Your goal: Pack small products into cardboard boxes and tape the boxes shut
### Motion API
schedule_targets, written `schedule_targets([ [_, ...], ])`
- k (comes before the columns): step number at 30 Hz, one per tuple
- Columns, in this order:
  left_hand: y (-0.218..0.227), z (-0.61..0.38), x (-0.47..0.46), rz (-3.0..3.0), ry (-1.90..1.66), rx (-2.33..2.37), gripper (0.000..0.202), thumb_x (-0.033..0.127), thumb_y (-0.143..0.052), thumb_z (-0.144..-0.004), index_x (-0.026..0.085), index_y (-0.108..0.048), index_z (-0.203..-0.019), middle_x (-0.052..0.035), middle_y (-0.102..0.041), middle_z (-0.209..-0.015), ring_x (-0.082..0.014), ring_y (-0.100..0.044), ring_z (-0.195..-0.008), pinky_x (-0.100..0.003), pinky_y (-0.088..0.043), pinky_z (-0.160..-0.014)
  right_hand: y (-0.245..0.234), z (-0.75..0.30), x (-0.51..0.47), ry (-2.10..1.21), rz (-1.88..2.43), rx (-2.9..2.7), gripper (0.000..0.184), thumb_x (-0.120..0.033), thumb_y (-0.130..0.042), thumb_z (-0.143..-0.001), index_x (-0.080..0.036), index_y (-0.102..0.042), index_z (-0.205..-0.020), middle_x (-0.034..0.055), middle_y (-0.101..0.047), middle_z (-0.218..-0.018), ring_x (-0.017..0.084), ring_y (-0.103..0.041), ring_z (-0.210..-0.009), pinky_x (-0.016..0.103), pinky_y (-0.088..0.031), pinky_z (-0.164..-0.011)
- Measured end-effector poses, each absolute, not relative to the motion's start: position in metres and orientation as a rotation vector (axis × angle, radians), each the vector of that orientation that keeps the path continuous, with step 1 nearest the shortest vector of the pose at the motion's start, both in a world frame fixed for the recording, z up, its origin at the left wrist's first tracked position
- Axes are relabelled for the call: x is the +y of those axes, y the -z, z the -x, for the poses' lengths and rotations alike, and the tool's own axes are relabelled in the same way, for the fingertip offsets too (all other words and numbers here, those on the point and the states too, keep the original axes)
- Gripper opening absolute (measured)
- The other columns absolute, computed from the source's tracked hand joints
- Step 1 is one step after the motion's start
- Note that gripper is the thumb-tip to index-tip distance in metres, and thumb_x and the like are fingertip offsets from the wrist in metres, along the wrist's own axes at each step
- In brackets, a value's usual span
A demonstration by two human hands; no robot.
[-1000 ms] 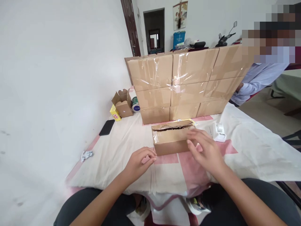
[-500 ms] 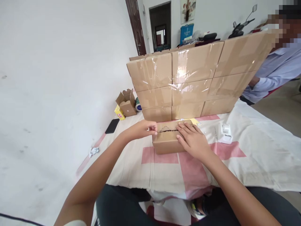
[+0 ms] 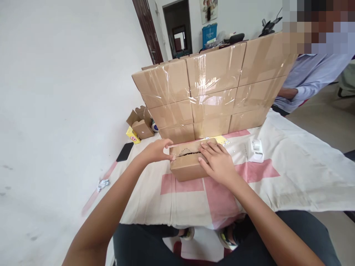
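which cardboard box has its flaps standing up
The small brown box beside the yellow pack, near the wall: its flaps stick up. The box under the right hand has its flaps folded down, and the stacked boxes show closed, taped faces.

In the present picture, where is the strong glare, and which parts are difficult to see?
Head view: bright glare streaks on the stacked cartons, while the box under the right hand shows no such streaks; head view again: the doorway is very dark, coarse pixel blocks hide the upper right corner.
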State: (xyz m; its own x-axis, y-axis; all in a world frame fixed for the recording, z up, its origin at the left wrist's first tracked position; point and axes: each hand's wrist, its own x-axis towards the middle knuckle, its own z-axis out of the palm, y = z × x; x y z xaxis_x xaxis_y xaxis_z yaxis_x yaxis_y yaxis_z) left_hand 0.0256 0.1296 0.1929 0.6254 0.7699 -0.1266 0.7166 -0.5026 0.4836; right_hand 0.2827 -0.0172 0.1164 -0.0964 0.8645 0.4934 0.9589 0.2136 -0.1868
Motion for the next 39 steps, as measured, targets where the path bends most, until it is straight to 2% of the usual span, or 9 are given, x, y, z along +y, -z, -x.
schedule_targets([
  [8,-0.152,-0.029,0.113,-1.968,-0.227,1.128,0.061,0.067,-0.048,-0.094,0.029,-0.052,-0.141,-0.0101,-0.062,-0.138,-0.0278,-0.063,-0.119,-0.034,-0.056,-0.081,-0.118,-0.277,-0.018,0.223,1.766,-1.945,0.048,-0.041,-0.04,-0.106,-0.018,-0.066,-0.14,0.0111,-0.059,-0.152,0.034,-0.048,-0.145,0.053,-0.042,-0.11],
  [15,-0.144,0.013,0.105,-1.725,-0.211,0.974,0.077,0.051,-0.081,-0.08,0.039,-0.047,-0.148,-0.0071,-0.059,-0.146,-0.0333,-0.058,-0.133,-0.041,-0.054,-0.1,-0.124,-0.237,-0.044,0.104,1.722,-1.955,0.043,-0.042,-0.051,-0.102,-0.017,-0.069,-0.132,0.0149,-0.058,-0.153,0.04,-0.045,-0.145,0.06,-0.044,-0.107],
  [19,-0.122,0.039,0.104,-1.594,-0.386,1.057,0.089,0.053,-0.08,-0.081,0.042,-0.037,-0.157,-0.0082,-0.058,-0.148,-0.0369,-0.053,-0.14,-0.048,-0.049,-0.108,-0.13,-0.272,-0.041,-0.18,1.522,-1.742,0.033,-0.036,-0.047,-0.103,-0.02,-0.075,-0.111,0.0101,-0.07,-0.138,0.028,-0.065,-0.126,0.041,-0.053,-0.098],
  [21,-0.105,0.041,0.107,-1.433,-0.595,1.068,0.084,0.059,-0.074,-0.084,0.042,-0.036,-0.158,-0.008,-0.063,-0.141,-0.036,-0.059,-0.132,-0.049,-0.05,-0.106,-0.133,-0.322,-0.025,-0.253,1.613,-1.404,0.038,-0.028,-0.039,-0.104,-0.018,-0.075,-0.101,0.0099,-0.078,-0.118,0.022,-0.074,-0.1,0.033,-0.056,-0.087],
  [23,-0.087,0.034,0.118,-1.295,-0.757,1.023,0.079,0.066,-0.065,-0.087,0.038,-0.041,-0.156,-0.0082,-0.067,-0.13,-0.0331,-0.067,-0.117,-0.048,-0.054,-0.099,-0.133,-0.377,-0.005,-0.148,1.841,-1.16,0.032,-0.028,-0.046,-0.1,-0.016,-0.076,-0.098,0.0114,-0.08,-0.102,0.024,-0.075,-0.091,0.034,-0.055,-0.084],
  [26,-0.063,0.011,0.145,-1.21,-0.885,0.956,0.082,0.072,-0.067,-0.079,0.028,-0.05,-0.146,-0.0066,-0.069,-0.114,-0.0241,-0.068,-0.091,-0.038,-0.057,-0.083,-0.123,-0.434,0.021,-0.066,2.031,-1.258,0.033,-0.02,-0.046,-0.099,-0.014,-0.077,-0.111,0.0118,-0.078,-0.115,0.025,-0.072,-0.107,0.033,-0.053,-0.094],
  [29,-0.044,-0.008,0.17,-1.162,-0.938,0.944,0.076,0.064,-0.08,-0.07,0.023,-0.059,-0.131,-0.0022,-0.068,-0.1,-0.0157,-0.062,-0.075,-0.028,-0.054,-0.07,-0.1,-0.445,0.039,-0.088,2.076,-1.381,0.042,-0.009,-0.042,-0.096,-0.018,-0.077,-0.119,0.0082,-0.075,-0.128,0.023,-0.069,-0.118,0.031,-0.051,-0.1],
  [35,-0.018,0.007,0.182,-1.137,-0.861,0.973,0.065,0.055,-0.091,-0.058,0.018,-0.07,-0.107,-0.002,-0.069,-0.083,-0.0183,-0.064,-0.072,-0.027,-0.051,-0.063,-0.057,-0.429,0.055,-0.222,2.176,-1.491,0.05,-0.005,-0.043,-0.095,-0.024,-0.076,-0.128,0.0064,-0.065,-0.145,0.026,-0.066,-0.125,0.034,-0.051,-0.103],
  [39,-0.013,0.019,0.189,-1.129,-0.84,0.991,0.065,0.056,-0.092,-0.056,0.019,-0.072,-0.106,-0.0008,-0.069,-0.082,-0.0167,-0.062,-0.068,-0.027,-0.051,-0.061,-0.045,-0.427,0.058,-0.324,2.214,-1.586,0.047,-0.007,-0.047,-0.093,-0.027,-0.079,-0.122,0.0042,-0.058,-0.154,0.028,-0.067,-0.124,0.037,-0.052,-0.103],
])
